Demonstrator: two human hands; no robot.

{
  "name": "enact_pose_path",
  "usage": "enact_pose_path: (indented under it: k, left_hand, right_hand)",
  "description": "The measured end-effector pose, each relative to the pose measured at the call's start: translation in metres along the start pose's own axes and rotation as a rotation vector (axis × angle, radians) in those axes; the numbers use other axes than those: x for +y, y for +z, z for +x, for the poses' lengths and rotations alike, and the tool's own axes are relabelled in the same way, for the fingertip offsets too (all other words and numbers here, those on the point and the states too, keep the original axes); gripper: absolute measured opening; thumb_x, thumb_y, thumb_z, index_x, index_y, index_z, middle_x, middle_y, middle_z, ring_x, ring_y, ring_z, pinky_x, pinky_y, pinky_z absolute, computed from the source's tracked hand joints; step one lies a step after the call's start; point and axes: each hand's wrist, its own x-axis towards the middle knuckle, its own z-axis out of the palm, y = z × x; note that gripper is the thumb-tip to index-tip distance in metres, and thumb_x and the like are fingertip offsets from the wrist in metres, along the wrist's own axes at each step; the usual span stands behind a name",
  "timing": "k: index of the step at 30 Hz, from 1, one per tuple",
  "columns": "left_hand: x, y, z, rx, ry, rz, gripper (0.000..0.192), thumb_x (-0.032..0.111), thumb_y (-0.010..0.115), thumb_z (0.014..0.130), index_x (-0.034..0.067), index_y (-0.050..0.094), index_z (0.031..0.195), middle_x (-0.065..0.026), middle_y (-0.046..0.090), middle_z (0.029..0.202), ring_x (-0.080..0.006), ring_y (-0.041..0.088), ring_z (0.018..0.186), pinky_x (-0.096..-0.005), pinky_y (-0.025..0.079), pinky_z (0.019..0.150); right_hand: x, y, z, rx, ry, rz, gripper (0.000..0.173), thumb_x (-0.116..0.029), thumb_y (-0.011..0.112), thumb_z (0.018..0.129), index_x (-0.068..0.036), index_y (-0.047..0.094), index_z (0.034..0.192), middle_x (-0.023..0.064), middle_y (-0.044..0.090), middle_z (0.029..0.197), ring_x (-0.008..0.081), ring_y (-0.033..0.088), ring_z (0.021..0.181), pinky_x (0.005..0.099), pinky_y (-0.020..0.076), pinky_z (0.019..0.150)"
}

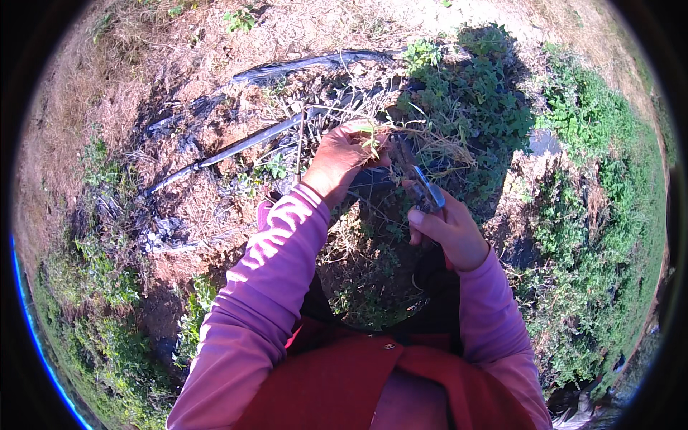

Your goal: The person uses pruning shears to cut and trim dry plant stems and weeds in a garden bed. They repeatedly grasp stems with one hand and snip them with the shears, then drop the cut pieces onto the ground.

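Note:
My left hand (339,161) pinches a small bunch of plant stems (374,138) with green leaves and thin brown, root-like strands. Dry grassy stalks (443,148) trail to the right of it. In my right hand (451,228) is a pair of pruning shears (427,188), whose blades point up towards the bunch. The tips of the shears are close to my left fingers, among the stems. Whether the blades touch a stem cannot be made out. Both hands are over shaded, weedy ground in front of my body.
A thin upright stake (300,142) stands left of my left hand. A strip of dark plastic (247,144) runs diagonally over dry soil, with another strip (317,63) farther out. Leafy vines (473,102) grow at the upper right, and a green plant row (586,226) lies at the right.

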Motion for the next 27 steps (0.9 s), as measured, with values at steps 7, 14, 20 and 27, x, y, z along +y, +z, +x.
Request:
enact_pose_path:
  k: [7,14,20,27]
  left_hand:
    - [-0.015,-0.005,0.008,-0.069,0.037,0.063,0.023,0.000,0.063,0.087,0.003,0.065,0.110,-0.0023,0.067,0.094,-0.0079,0.060,0.082,-0.0220,0.049,0.070]
    - [-0.019,-0.005,0.011,-0.122,0.046,0.234,0.027,-0.001,0.062,0.086,0.001,0.064,0.113,0.0027,0.063,0.084,-0.0047,0.051,0.070,-0.0220,0.044,0.065]
    - [-0.024,-0.006,0.013,-0.146,0.112,0.212,0.026,-0.004,0.061,0.085,0.002,0.066,0.110,0.0034,0.065,0.091,-0.0032,0.053,0.075,-0.0202,0.044,0.066]
    - [-0.015,0.000,0.005,-0.145,0.052,0.117,0.027,-0.006,0.059,0.085,0.002,0.064,0.111,0.0026,0.065,0.090,-0.0028,0.054,0.075,-0.0201,0.044,0.066]
  right_hand:
    - [0.001,0.006,-0.003,-0.088,0.032,0.103,0.052,-0.020,0.065,0.090,0.002,0.045,0.133,0.0000,0.053,0.084,0.0081,0.053,0.068,0.0237,0.0465,0.064]
    - [0.007,0.005,-0.003,-0.086,-0.002,0.132,0.050,-0.021,0.064,0.091,0.002,0.046,0.131,0.0002,0.054,0.082,0.0086,0.054,0.067,0.0235,0.0460,0.063]
    - [0.008,0.007,-0.003,-0.084,-0.022,0.148,0.049,-0.022,0.064,0.091,0.002,0.047,0.130,-0.0005,0.054,0.080,0.0081,0.054,0.067,0.0232,0.0454,0.063]
    - [0.003,0.009,-0.004,-0.034,0.008,0.083,0.046,-0.019,0.064,0.091,0.002,0.049,0.129,-0.0018,0.053,0.078,0.0058,0.052,0.062,0.0214,0.0442,0.055]
